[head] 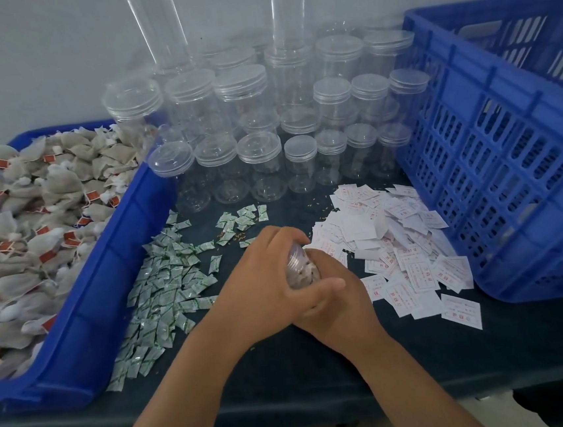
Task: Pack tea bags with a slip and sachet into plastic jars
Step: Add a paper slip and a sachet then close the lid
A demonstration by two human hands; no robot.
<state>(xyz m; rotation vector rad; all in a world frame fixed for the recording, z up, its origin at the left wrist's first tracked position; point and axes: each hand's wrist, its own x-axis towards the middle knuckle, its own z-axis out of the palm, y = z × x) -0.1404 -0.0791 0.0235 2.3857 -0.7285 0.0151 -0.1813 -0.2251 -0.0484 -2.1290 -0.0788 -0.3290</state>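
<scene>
- One jar (pixel 302 268) is in hand right now, held just above the dark table (pixel 289 377), front and centre, between the sachets and the slips. You can see tea bags packed inside it.
- Left hand (pixel 266 280): fingers curled over the jar's upper end, thumb lying across its side.
- Right hand (pixel 343 297): wrapped round the jar from the other side. Its fingers are mostly hidden, so I can't say more.
- Can't tell if the lid is on, or if a slip and sachet are in there.
- Looks like early days to me: rows of empty jars (pixel 261 160) are lined up at the back with their lids on.
- Loads of stock left: tea bags (pixel 33 216) heaped in the blue bin (pixel 127 235), plus big loose piles of sachets (pixel 162 280) and slips (pixel 402 236).
- The blue crate (pixel 495 165) on the right shows no finished jars from this angle.
</scene>
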